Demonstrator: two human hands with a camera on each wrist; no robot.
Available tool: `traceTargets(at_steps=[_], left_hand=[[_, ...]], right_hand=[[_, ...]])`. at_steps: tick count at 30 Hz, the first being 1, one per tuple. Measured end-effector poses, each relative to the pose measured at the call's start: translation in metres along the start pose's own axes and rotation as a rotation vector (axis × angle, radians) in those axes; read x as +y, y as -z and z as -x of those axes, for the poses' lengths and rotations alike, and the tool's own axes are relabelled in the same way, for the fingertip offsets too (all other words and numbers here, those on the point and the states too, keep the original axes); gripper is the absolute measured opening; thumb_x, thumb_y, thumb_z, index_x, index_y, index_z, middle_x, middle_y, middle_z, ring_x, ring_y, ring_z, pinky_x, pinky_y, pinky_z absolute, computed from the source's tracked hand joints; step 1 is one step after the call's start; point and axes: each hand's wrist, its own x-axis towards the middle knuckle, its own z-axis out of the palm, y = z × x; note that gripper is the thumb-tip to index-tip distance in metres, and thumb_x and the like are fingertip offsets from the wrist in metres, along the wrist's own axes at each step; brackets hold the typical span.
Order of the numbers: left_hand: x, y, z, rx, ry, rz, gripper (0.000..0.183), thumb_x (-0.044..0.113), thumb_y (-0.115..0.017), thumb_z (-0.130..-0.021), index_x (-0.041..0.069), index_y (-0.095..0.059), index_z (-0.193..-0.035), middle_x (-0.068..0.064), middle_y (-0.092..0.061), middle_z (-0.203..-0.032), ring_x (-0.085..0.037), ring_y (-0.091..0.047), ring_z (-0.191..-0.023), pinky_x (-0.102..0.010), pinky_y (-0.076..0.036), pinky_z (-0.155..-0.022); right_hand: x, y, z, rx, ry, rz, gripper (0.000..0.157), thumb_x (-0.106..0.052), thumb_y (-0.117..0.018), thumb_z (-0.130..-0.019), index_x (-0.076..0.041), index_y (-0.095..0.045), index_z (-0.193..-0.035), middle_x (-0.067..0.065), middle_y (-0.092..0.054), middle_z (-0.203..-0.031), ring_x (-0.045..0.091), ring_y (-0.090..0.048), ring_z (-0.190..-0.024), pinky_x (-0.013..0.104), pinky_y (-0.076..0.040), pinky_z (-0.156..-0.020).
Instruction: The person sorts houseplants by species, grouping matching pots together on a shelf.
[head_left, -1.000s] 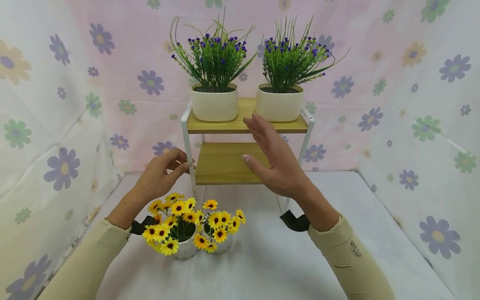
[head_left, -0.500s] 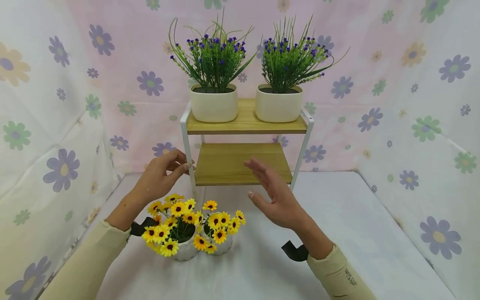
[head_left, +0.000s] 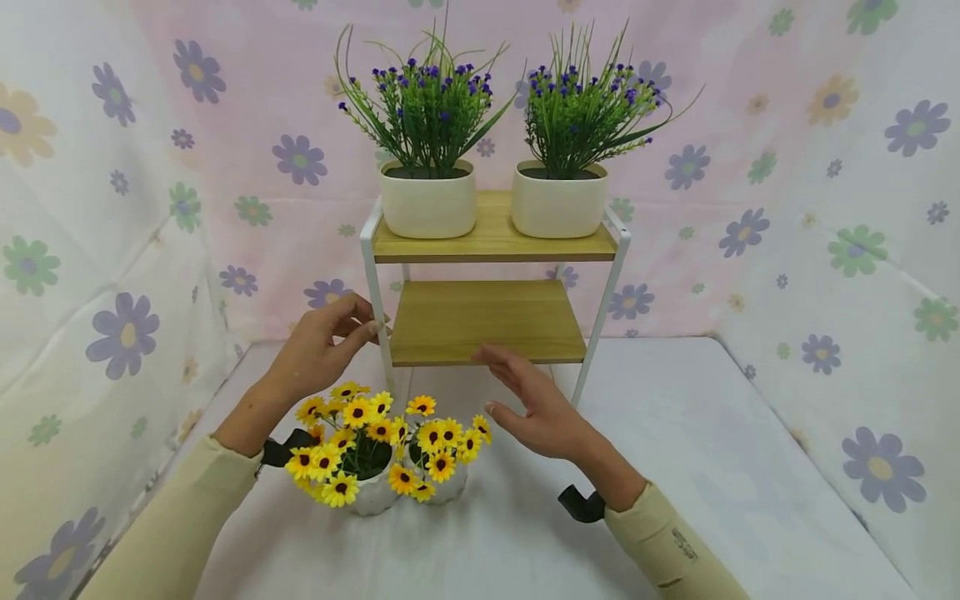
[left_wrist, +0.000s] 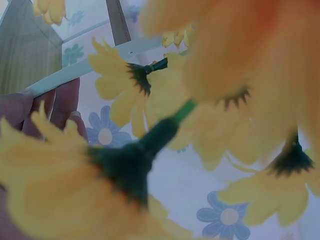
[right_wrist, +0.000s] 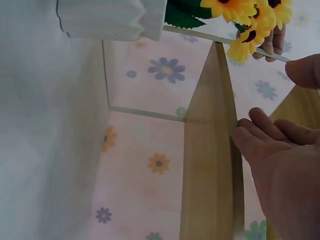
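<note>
A two-tier shelf rack (head_left: 487, 325) with wooden boards and a white frame stands at the back. My left hand (head_left: 311, 354) grips its left front post, the thumb in front and the fingers behind. In the left wrist view, fingers (left_wrist: 65, 102) lie against the white post, partly hidden by yellow petals. My right hand (head_left: 536, 408) is held flat with the thumb apart, just in front of the lower board. Its fingertips come close to the board's front edge; contact cannot be told. Two cream planters (head_left: 429, 204) with purple-flowered plants stand on the top board.
Two small white pots (head_left: 375, 496) of yellow daisy-like flowers stand on the white tabletop (head_left: 675, 467), between my forearms and in front of the rack. Flower-printed cloth (head_left: 810, 275) encloses the sides and back.
My right hand has come down from the top board's front to just before the lower board, moving slightly left. My left hand stays on the post. The view has shifted slightly.
</note>
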Motion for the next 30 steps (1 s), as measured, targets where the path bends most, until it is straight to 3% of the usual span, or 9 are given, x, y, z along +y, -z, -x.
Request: traceTargets(at_steps=[7,16,22,30], left_hand=[[0.000,0.000,0.000,-0.003,0.003,0.002,0.007,0.012,-0.061,-0.109,0.009,-0.066,-0.112,-0.006,-0.074,-0.104,-0.028,-0.078,-0.094,-0.053,-0.060,-0.084],[-0.001,0.000,0.000,0.000,0.025,0.016,0.007,0.013,-0.061,-0.109,0.009,-0.066,-0.112,-0.007,-0.075,-0.105,-0.028,-0.078,-0.094,-0.059,-0.060,-0.085],[0.000,0.000,0.000,-0.001,0.022,0.012,0.007,0.012,-0.060,-0.109,0.009,-0.066,-0.112,-0.007,-0.074,-0.105,-0.028,-0.078,-0.094,-0.057,-0.060,-0.085],[0.000,0.000,-0.001,-0.001,0.021,0.014,0.007,0.012,-0.061,-0.109,0.009,-0.066,-0.113,-0.006,-0.075,-0.104,-0.030,-0.078,-0.095,-0.052,-0.060,-0.086]], right_hand=[[0.009,0.001,0.002,0.000,0.075,-0.025,0.060,0.009,-0.064,-0.099,-0.004,-0.046,-0.155,0.011,-0.053,-0.155,0.028,-0.050,-0.146,0.043,-0.040,-0.120],[0.031,-0.005,0.002,-0.136,0.074,-0.043,0.052,0.009,-0.062,-0.099,0.001,-0.052,-0.149,0.011,-0.062,-0.144,0.033,-0.062,-0.134,0.046,-0.050,-0.112],[0.050,-0.012,0.003,-0.233,0.018,-0.070,0.058,0.011,-0.056,-0.095,0.002,-0.047,-0.152,0.015,-0.061,-0.144,0.038,-0.061,-0.134,0.044,-0.049,-0.114],[0.064,-0.023,0.005,-0.285,-0.130,-0.058,0.070,0.011,-0.063,-0.091,-0.002,-0.043,-0.157,0.018,-0.057,-0.151,0.026,-0.056,-0.141,0.037,-0.045,-0.117]])
